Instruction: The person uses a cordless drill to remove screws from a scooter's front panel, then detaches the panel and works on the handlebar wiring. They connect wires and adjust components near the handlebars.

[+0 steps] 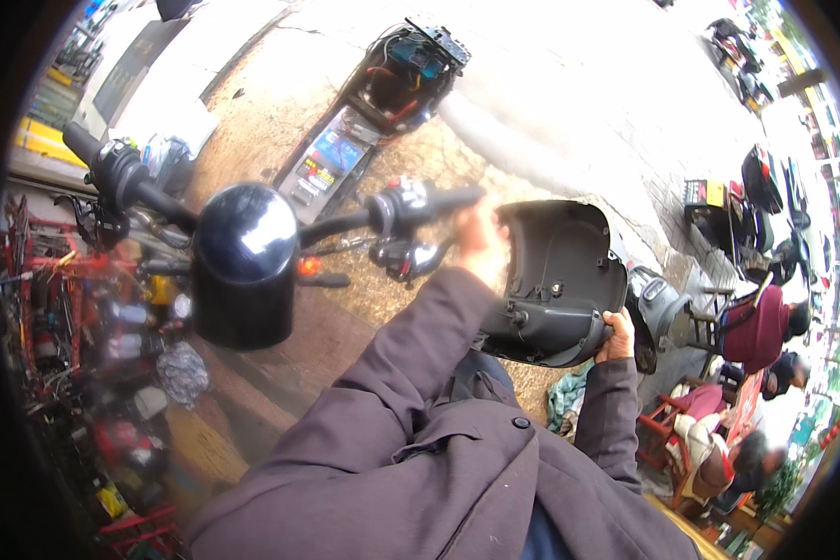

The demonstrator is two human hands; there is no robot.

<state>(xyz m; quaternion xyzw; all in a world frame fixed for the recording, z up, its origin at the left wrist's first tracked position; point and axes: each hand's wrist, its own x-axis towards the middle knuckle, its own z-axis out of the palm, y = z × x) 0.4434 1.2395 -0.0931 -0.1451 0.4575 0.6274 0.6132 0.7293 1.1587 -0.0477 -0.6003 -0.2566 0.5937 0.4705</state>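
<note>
My right hand [616,337] grips the lower right edge of a hollow black plastic cover [569,266], with the thumb on its inner side. The cover's inside faces up, showing small posts and a moulded ledge. My left hand [482,241] is smeared by motion at the cover's left edge, close to the handlebar grip [455,198]. Its fingers cannot be made out, nor whether it touches the cover or the grip. The handlebar carries switch housings and a brake lever [427,259]. A shiny black domed cylinder [245,266] stands at its middle.
Beyond the handlebar lies an opened vehicle body [397,84] with wiring exposed. Loose parts and a crumpled silvery ball [183,374] crowd the left. A grey-green cloth [566,399] lies below the cover. To the right are a person in maroon [754,327], red chairs and parked scooters.
</note>
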